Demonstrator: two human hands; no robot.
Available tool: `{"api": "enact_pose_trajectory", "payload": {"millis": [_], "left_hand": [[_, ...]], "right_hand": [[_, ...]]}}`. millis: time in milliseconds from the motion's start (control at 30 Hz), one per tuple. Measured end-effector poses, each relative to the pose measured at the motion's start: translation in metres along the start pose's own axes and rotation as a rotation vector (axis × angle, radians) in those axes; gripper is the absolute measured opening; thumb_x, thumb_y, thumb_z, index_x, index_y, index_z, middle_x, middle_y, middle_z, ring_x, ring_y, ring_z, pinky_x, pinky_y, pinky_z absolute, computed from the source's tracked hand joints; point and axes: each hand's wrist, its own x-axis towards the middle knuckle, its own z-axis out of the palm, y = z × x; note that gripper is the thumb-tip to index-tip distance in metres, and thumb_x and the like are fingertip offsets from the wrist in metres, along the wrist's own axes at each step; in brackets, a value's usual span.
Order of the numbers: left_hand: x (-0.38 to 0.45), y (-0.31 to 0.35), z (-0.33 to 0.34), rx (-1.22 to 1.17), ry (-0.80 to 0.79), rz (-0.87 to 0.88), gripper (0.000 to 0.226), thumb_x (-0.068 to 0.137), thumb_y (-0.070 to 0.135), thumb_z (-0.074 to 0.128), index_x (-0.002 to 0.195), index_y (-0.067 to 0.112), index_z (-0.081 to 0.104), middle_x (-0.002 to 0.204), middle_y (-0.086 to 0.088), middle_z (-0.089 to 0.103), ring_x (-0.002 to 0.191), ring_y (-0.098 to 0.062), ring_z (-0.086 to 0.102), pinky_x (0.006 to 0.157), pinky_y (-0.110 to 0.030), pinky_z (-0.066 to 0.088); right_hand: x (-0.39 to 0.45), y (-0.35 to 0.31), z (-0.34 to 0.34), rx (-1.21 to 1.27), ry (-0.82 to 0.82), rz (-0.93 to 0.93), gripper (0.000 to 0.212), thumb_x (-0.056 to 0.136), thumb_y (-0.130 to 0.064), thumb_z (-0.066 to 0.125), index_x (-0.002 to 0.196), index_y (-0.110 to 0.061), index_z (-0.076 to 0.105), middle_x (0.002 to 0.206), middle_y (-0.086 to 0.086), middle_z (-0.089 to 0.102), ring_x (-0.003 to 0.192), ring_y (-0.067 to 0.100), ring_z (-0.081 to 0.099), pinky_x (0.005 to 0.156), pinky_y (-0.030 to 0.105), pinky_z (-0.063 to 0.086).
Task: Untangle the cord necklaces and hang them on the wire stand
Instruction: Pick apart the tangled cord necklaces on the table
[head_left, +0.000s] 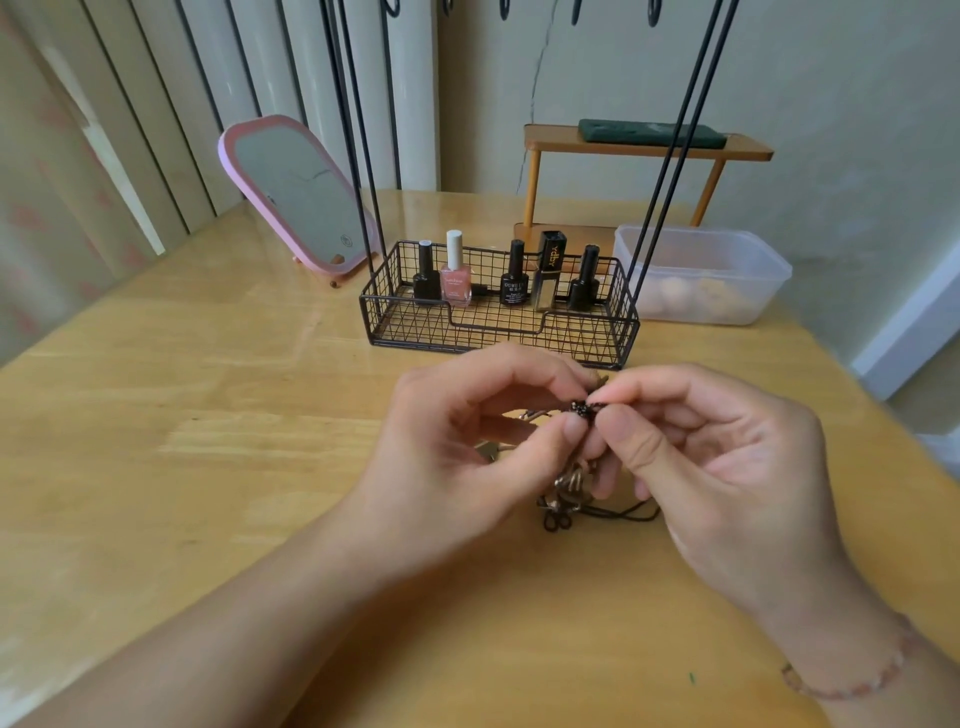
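Both hands are working above the wooden table (208, 415), just in front of the wire stand (498, 317). The left hand (467, 447) is pinching the tangle of cord necklaces (571, 483) between thumb and curled fingers, and the right hand (717, 467) is pinching a small dark beaded bit of the same tangle between thumb tip and forefinger, right where the two hands are meeting. The rest of the cords, brown and dark, are hanging down between the hands and trailing onto the table below them; how many necklaces are in the knot is hard to tell, too bunched and partly hidden by fingers. A bead bracelet (857, 680) is sitting on the right wrist. The stand's basket base is holding a row of nail polish bottles (511, 275), one pink, the others dark, and its black rods are rising out of view at the top. A pink-framed mirror (296, 197) is leaning behind left, a clear plastic box (701, 275) is sitting to the right of the stand, and a small wooden shelf (644, 145) is standing at the back against the wall.
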Motion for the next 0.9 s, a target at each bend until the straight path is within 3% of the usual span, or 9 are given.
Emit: {"api": "enact_pose_trajectory", "payload": {"millis": [133,300,433,700,900], "left_hand": [[0.0,-0.002,-0.001,-0.028,-0.005,-0.028,0.008,0.088,0.01,0.067,0.088,0.003,0.065,0.102,-0.006,0.071,0.09,-0.025,0.069,0.07,-0.037,0.058],[0.001,-0.002,0.0,-0.034,0.015,-0.061,0.007,0.091,0.015,0.065,0.088,0.012,0.071,0.103,-0.007,0.071,0.091,-0.021,0.069,0.069,-0.028,0.055],[0.001,-0.002,0.0,0.033,-0.023,-0.04,0.008,0.093,0.014,0.063,0.09,0.009,0.07,0.098,-0.005,0.071,0.087,-0.021,0.068,0.067,-0.028,0.053],[0.003,-0.004,-0.01,0.38,-0.134,0.123,0.01,0.096,0.008,0.062,0.091,0.001,0.068,0.091,-0.002,0.065,0.085,-0.019,0.065,0.068,-0.029,0.055],[0.004,-0.003,-0.009,0.332,-0.155,0.09,0.013,0.097,0.012,0.058,0.092,0.004,0.067,0.087,0.0,0.064,0.077,-0.012,0.062,0.066,-0.022,0.049]], "right_hand": [[-0.001,0.001,0.001,-0.056,0.031,-0.04,0.007,0.09,-0.019,0.069,0.091,-0.026,0.068,0.067,-0.005,0.069,0.054,0.012,0.065,0.052,0.014,0.048],[0.0,0.001,-0.004,-0.292,0.09,-0.231,0.009,0.089,-0.02,0.071,0.094,-0.025,0.066,0.075,-0.013,0.066,0.061,0.013,0.062,0.049,0.032,0.046],[0.0,-0.002,-0.008,-0.402,0.065,-0.339,0.009,0.088,-0.013,0.071,0.092,-0.021,0.071,0.086,-0.005,0.069,0.069,0.014,0.063,0.047,0.032,0.045],[0.001,0.003,-0.011,-0.469,0.026,-0.253,0.006,0.085,-0.015,0.072,0.087,-0.015,0.078,0.08,-0.006,0.072,0.066,0.01,0.065,0.046,0.031,0.047],[0.003,0.002,-0.013,-0.271,-0.077,-0.072,0.009,0.086,-0.028,0.065,0.079,-0.028,0.07,0.073,-0.01,0.067,0.065,0.017,0.068,0.049,0.033,0.052]]}}
